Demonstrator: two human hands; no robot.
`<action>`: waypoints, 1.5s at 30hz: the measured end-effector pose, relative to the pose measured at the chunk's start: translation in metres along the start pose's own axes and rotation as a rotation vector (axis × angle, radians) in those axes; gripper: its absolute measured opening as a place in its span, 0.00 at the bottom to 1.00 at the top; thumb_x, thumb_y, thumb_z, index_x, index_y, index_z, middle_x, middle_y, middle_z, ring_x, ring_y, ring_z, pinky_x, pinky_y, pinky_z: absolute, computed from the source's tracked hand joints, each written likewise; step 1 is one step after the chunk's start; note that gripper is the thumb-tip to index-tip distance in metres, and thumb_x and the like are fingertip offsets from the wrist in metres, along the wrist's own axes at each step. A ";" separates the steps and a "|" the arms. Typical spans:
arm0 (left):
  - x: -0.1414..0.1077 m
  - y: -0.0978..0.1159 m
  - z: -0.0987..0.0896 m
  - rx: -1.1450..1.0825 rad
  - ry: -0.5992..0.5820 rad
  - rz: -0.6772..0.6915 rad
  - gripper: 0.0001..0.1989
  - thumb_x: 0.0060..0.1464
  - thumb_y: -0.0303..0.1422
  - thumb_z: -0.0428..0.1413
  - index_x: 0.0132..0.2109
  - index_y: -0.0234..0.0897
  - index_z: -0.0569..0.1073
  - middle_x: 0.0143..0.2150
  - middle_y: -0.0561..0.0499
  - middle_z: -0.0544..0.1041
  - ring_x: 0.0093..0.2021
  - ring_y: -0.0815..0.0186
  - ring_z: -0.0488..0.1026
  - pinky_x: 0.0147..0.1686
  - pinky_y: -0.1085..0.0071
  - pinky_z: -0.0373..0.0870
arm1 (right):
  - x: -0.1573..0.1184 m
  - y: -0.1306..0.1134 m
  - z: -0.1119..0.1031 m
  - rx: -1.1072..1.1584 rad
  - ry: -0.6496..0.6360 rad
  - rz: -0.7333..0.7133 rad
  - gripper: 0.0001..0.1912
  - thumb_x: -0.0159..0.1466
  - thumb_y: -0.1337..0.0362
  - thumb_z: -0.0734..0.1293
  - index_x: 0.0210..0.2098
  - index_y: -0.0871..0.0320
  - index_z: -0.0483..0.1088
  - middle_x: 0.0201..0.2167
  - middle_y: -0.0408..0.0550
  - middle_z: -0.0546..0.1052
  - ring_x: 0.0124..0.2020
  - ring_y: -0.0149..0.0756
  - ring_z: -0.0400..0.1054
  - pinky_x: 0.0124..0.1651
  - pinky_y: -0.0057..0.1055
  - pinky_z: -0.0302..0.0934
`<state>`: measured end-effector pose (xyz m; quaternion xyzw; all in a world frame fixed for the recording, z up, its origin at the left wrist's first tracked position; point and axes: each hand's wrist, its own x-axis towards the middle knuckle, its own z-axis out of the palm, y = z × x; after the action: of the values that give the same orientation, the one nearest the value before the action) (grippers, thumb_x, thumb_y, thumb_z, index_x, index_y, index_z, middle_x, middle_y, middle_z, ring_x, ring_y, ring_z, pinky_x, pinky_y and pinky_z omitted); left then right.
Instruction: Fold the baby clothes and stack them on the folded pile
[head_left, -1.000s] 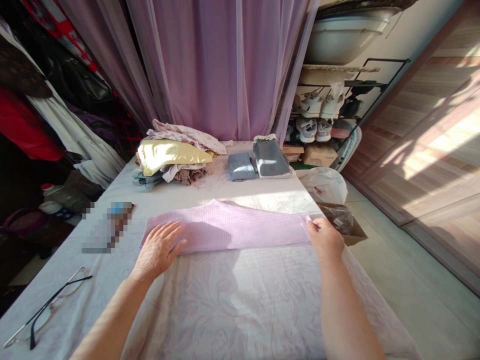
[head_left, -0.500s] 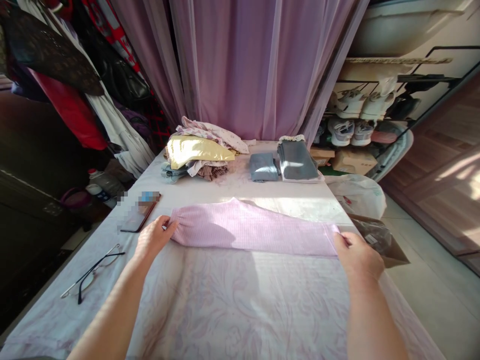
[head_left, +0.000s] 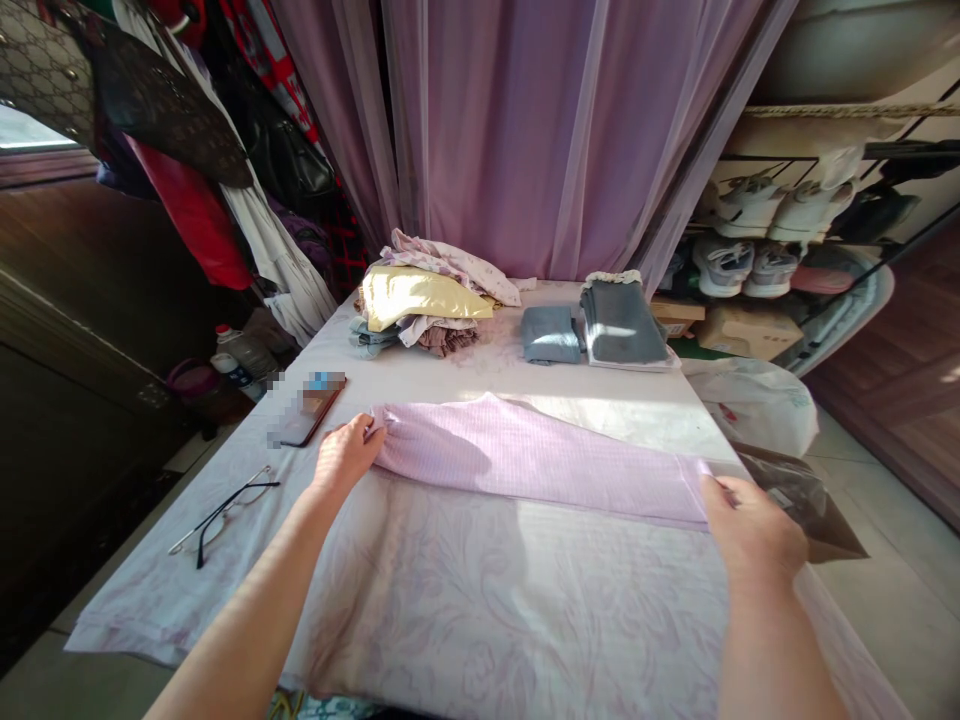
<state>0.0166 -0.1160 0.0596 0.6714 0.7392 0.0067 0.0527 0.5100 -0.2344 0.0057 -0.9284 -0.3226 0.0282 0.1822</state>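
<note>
A pair of lilac pants (head_left: 525,450), folded lengthwise, lies stretched across the cloth-covered table (head_left: 480,600). At the left end, the gathered cuff is pinched by my left hand (head_left: 349,450). My right hand (head_left: 754,525) grips the waistband end, its thumb on top of the fabric and its other fingers partly hidden. A phone (head_left: 311,410), partly blurred out, rests on the table beyond my left hand. Nearer to my left forearm are eyeglasses (head_left: 225,510) with their dark temples crossed.
At the table's far side sit a loose heap of clothes (head_left: 427,295), a small folded grey garment (head_left: 551,335) and a larger folded dark stack (head_left: 622,320). A purple curtain (head_left: 517,140) hangs behind. Shoes (head_left: 750,240) fill a rack at right; bags (head_left: 172,120) hang at left.
The view has turned slightly left, so everything sits further right in the picture. Both hands keep hold of the pants' ends, and the pants lie much as before.
</note>
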 end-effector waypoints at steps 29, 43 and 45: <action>0.008 -0.016 0.018 -0.052 0.083 0.052 0.26 0.59 0.47 0.47 0.58 0.37 0.70 0.39 0.44 0.82 0.46 0.53 0.77 0.44 0.64 0.68 | -0.011 -0.010 -0.015 -0.075 -0.037 0.092 0.19 0.64 0.52 0.61 0.45 0.52 0.78 0.37 0.52 0.80 0.32 0.41 0.69 0.33 0.32 0.54; 0.013 -0.019 0.019 -0.139 0.173 -0.023 0.25 0.58 0.43 0.46 0.58 0.38 0.70 0.31 0.50 0.78 0.37 0.57 0.76 0.36 0.68 0.66 | -0.011 -0.007 -0.008 -0.014 0.007 0.016 0.15 0.62 0.54 0.64 0.41 0.52 0.79 0.35 0.49 0.80 0.34 0.40 0.70 0.32 0.31 0.53; 0.014 -0.019 0.020 -0.145 0.179 -0.010 0.25 0.58 0.43 0.46 0.58 0.38 0.70 0.32 0.49 0.79 0.37 0.57 0.77 0.36 0.68 0.67 | -0.012 -0.008 -0.007 -0.011 0.050 0.021 0.15 0.62 0.55 0.64 0.41 0.53 0.79 0.35 0.49 0.80 0.33 0.40 0.70 0.32 0.31 0.53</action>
<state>-0.0018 -0.1055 0.0376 0.6587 0.7420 0.1198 0.0346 0.4972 -0.2384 0.0146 -0.9331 -0.3086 0.0053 0.1849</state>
